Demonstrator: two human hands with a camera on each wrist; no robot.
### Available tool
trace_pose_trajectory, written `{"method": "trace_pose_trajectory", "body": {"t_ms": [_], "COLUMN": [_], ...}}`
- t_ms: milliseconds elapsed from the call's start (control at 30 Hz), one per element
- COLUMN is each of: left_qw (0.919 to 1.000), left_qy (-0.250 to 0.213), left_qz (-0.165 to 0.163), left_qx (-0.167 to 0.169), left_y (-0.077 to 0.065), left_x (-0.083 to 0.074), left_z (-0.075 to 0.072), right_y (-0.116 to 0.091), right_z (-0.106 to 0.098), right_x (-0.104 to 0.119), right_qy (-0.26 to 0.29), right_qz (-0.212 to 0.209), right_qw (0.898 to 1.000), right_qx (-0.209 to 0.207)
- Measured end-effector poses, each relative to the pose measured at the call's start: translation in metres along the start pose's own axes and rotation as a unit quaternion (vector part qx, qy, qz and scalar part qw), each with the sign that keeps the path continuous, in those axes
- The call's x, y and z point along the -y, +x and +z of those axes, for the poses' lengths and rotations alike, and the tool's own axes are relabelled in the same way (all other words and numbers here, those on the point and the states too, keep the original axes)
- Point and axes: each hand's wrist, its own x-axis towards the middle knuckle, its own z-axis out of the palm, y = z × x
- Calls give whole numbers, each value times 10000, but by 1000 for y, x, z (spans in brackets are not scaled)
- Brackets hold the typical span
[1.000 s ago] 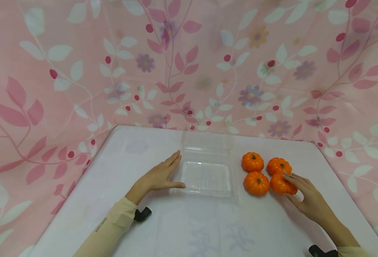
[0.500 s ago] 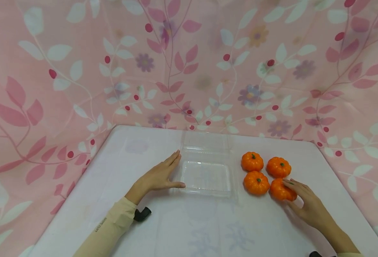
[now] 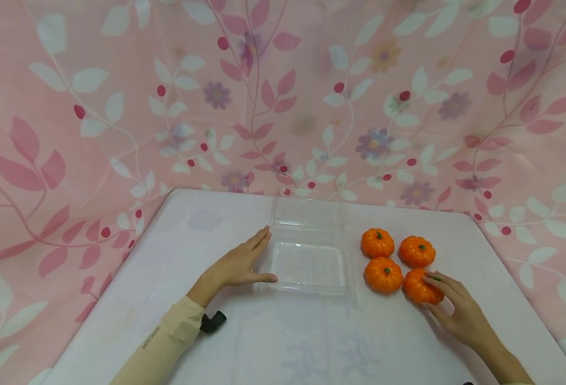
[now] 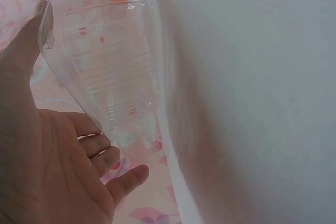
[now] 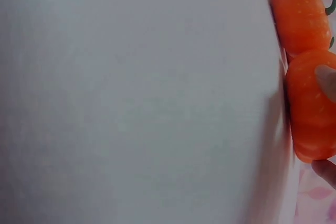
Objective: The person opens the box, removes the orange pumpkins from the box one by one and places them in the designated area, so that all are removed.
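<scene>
In the head view, a clear plastic box (image 3: 309,264) lies with its lid (image 3: 308,212) folded back behind it. My left hand (image 3: 234,264) touches the box's left side with fingers outstretched and thumb spread; the left wrist view shows it against the box's rim. To the right sit several small orange pumpkins with green stems. My right hand (image 3: 463,310) holds the front right pumpkin (image 3: 418,287) between thumb and fingers. Beside that one is the front left pumpkin (image 3: 383,275). Behind are the back left pumpkin (image 3: 377,243) and the back right pumpkin (image 3: 417,252).
Everything stands on a white-covered table (image 3: 283,331). A pink floral curtain (image 3: 307,96) hangs behind the table and along its sides. A black wrist-camera mount (image 3: 213,322) sits at the left sleeve.
The front right pumpkin has shifted slightly toward me with my right hand, away from the back right one. My left hand and the box have stayed put.
</scene>
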Motion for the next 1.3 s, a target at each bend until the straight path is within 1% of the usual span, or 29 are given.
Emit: {"method": "trace_pose_trajectory", "body": {"t_ms": [267, 533, 633, 767, 867, 1033, 1200, 1300], "left_qw": [10000, 9999, 10000, 10000, 10000, 9999, 9999, 9999], "left_qy": [-37, -142, -79, 2, -43, -82, -126, -109], "left_qz": [-22, -21, -46, -48, -43, -67, -78, -113], "left_qx": [5, -5, -7, -48, -49, -14, -8, 58], "left_y": [-1, -3, -3, -3, -3, -3, -3, -3], "left_x": [1, 1, 0, 0, -1, -2, -2, -2], "left_z": [-2, -3, -3, -3, -3, -4, -3, -3], "right_y": [0, 1, 2, 3, 3, 2, 0, -2], "right_z": [2, 2, 2, 2, 2, 2, 6, 8], "right_x": [6, 7, 6, 7, 7, 3, 1, 1], "right_qy": [-111, -167, -183, -180, -125, -71, 30, 90], "right_qz": [328, 231, 272, 530, 647, 605, 567, 564], "right_qw": [9993, 9995, 9994, 9984, 9978, 9981, 9982, 9980], "right_qx": [-104, -115, -89, -39, -33, -71, -206, -253]}}
